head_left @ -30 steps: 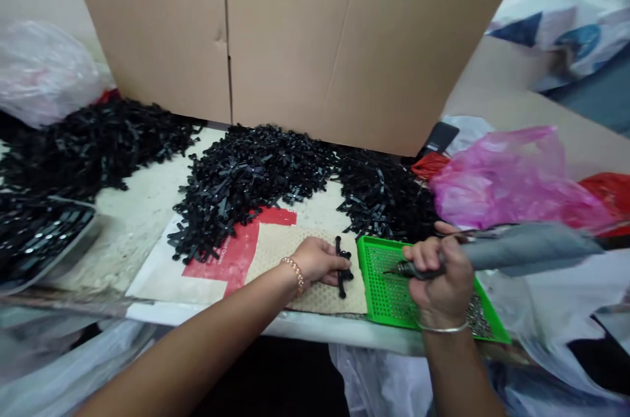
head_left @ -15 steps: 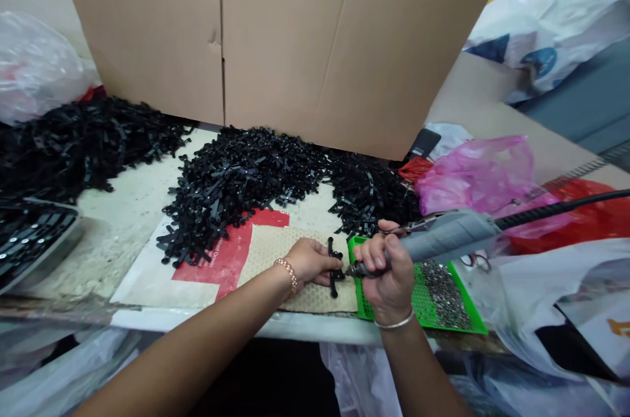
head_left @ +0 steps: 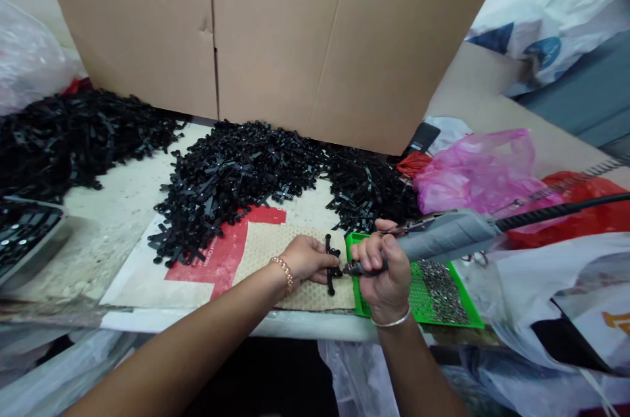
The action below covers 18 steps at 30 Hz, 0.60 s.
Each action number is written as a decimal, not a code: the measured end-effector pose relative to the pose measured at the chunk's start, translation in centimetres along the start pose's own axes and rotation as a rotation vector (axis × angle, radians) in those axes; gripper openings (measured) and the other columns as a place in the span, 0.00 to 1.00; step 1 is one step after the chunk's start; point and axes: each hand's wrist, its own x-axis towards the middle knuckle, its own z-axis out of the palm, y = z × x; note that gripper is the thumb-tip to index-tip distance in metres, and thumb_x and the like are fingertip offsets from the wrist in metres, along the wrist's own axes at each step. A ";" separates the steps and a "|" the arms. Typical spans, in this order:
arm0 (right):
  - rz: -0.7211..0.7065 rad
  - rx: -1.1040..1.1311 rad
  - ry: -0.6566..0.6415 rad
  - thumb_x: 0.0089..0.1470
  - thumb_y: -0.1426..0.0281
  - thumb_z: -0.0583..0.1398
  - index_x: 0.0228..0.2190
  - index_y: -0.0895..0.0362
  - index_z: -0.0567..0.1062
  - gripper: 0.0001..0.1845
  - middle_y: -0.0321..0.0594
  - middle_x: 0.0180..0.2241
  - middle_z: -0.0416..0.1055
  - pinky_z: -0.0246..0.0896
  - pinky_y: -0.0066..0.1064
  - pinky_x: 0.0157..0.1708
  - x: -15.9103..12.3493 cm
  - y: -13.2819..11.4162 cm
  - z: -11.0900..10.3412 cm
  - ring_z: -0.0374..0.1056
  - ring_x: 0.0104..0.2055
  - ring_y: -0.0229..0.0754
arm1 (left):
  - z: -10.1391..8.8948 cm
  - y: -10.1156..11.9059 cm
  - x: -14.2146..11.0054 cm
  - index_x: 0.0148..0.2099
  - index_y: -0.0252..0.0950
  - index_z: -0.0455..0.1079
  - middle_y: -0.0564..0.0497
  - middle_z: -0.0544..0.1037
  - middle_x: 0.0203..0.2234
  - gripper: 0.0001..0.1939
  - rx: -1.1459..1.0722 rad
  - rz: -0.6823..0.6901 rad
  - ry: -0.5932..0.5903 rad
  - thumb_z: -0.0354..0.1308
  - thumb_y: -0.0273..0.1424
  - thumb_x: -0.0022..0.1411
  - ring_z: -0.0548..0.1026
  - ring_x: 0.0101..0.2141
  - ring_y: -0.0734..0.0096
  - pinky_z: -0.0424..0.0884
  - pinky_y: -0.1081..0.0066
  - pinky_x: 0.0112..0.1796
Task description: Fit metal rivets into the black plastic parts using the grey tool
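Parts (head_left: 23,226) lie in a pale container (head_left: 40,250) by the bench's (head_left: 105,223) front edge, the left hand (head_left: 306,259) pinches a black piece (head_left: 330,266) over a beige pad (head_left: 266,249), and the right hand (head_left: 386,272) clasps a grey power tool (head_left: 438,238) above a green tray (head_left: 471,307) of metal bits (head_left: 443,289).

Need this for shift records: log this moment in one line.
left hand: pinching black part | right hand: gripping grey tool, tip beside part | green tray: holds small metal pieces

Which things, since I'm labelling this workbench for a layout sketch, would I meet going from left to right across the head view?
Container of black parts → red-and-white printed sheet → left hand → right hand → pink plastic bag.
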 end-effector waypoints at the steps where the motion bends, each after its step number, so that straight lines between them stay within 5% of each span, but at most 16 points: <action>1: -0.001 0.001 -0.002 0.48 0.63 0.65 0.35 0.55 0.71 0.13 0.25 0.13 0.51 0.56 0.23 0.21 0.0 0.0 0.0 0.48 0.14 0.29 | 0.0 0.0 0.0 0.22 0.31 0.60 0.54 0.69 0.15 0.13 0.001 0.001 0.000 0.62 0.20 0.51 0.68 0.18 0.78 0.72 0.75 0.23; 18: -0.076 -0.091 -0.086 0.53 0.63 0.61 0.36 0.55 0.68 0.11 0.25 0.13 0.49 0.53 0.25 0.20 -0.5 0.8 -0.1 0.47 0.14 0.31 | 0.0 0.0 0.0 0.22 0.31 0.60 0.53 0.69 0.15 0.13 -0.008 -0.004 0.003 0.61 0.20 0.52 0.69 0.18 0.77 0.71 0.75 0.22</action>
